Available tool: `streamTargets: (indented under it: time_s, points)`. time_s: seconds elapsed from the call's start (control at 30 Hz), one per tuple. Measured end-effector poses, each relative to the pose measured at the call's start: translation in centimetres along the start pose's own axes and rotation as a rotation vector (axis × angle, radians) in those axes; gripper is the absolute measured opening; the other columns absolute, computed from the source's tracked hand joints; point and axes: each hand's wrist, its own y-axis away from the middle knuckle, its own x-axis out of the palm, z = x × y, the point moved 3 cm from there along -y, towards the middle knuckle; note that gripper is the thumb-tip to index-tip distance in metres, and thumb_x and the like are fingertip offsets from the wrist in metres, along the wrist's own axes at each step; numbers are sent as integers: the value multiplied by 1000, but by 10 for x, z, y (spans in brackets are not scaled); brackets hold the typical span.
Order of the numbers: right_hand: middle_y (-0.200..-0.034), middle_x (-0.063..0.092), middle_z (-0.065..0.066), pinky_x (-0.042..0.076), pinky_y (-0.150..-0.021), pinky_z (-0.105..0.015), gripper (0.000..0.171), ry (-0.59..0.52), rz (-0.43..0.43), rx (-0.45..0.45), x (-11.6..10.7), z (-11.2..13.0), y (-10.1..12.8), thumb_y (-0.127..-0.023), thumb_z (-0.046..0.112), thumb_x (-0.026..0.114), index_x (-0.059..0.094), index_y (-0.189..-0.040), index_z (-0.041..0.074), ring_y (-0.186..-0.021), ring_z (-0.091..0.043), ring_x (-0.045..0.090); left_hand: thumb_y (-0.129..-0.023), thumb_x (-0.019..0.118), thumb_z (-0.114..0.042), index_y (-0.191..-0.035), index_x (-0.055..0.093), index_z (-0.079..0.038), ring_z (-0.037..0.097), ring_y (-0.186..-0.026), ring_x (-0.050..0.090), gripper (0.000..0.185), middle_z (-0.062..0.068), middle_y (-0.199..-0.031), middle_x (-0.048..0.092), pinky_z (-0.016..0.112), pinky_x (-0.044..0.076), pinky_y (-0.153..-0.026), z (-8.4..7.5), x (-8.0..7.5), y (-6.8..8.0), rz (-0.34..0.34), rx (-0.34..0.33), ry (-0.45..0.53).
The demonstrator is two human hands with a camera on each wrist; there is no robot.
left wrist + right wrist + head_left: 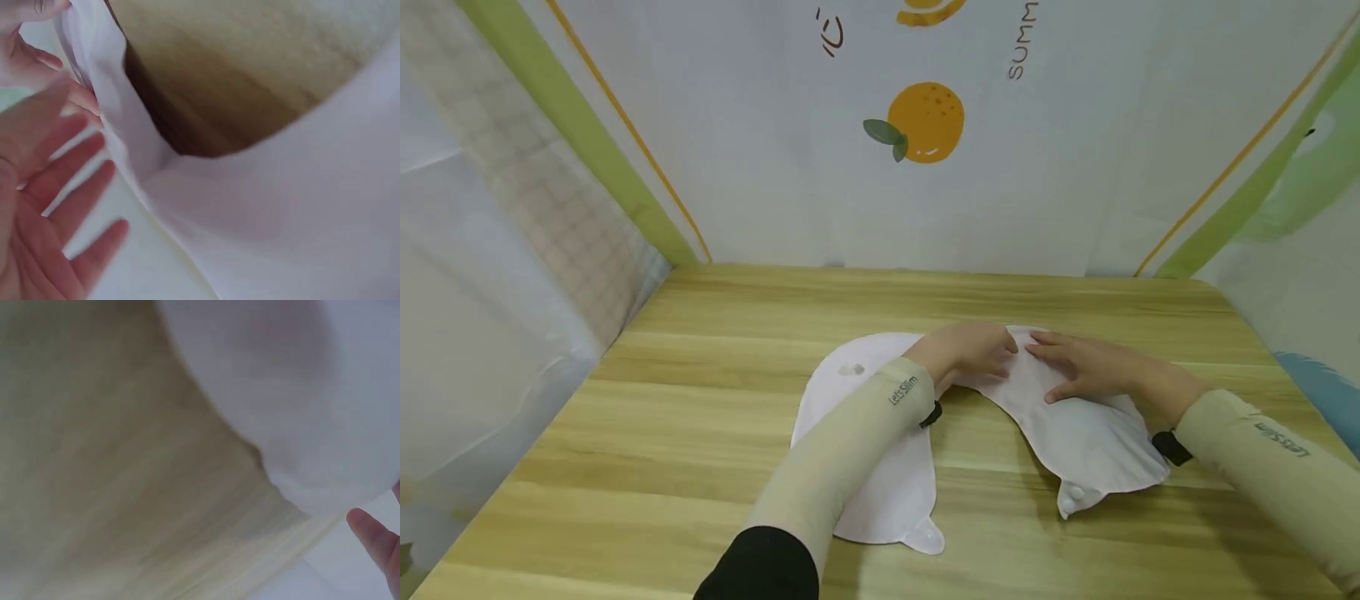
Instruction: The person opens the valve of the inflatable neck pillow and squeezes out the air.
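Note:
A pale pinkish-white U-shaped neck pillow [880, 517], flat and soft, lies across the wooden table with its bend toward the far side. Each end carries a small tab; round snaps show on the right tab. My left hand [973, 348] is over the bend, and its spread fingers [81, 203] stand beside the pillow's edge in the left wrist view. On the right half, my right hand [1090, 367] lies with fingers extended against the fabric, thumb apart. That half bulges in folds, casting a shadow on the table beneath. In the right wrist view one fingertip [365, 528] shows near the pillow's edge.
The wood-grain table [662, 450] ends at a white hanging sheet [760, 167] printed with an orange. More sheeting [490, 275] hangs along the left side. Beige sleeves cover both forearms, and a dark strap [1171, 447] shows at the right wrist.

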Motion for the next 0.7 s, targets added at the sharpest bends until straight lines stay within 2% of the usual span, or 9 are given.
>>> streamTargets:
  time_s: [0.1,0.2,0.4,0.7]
  points:
    - [-159,28,-27,33,-111,-66,85,-22,-1,10,0,-2,0,-84,46,74,43,-148,-2,-143,-51,30,-96,67,-26,-134,63,-11,15,-134,52,41,1,-139,61,24,38,-114,-2,-2,-7,-17,70,24]
    - [-159,29,-27,33,-111,-66,85,-22,-12,-5,0,-2,-1,-84,46,74,43,-147,-2,-143,-51,31,-94,69,-27,-135,63,-16,14,-134,51,42,-1,-140,60,24,37,-115,-4,0,-9,12,85,-19]
    - [-158,30,-27,32,-111,-66,86,-26,-15,-11,0,-2,-2,-84,47,75,43,-147,-3,-143,-52,31,-93,70,-26,-137,60,-20,12,-136,47,45,-5,-142,57,25,34,-117,-8,5,-7,41,79,-100]
    - [-157,32,-27,33,-111,-66,84,-13,-20,-16,0,0,1,-84,47,75,46,-146,-2,-142,-51,33,-92,72,-32,-142,56,-28,12,-143,40,52,-8,-152,48,27,30,-121,-3,6,-7,82,31,-88]
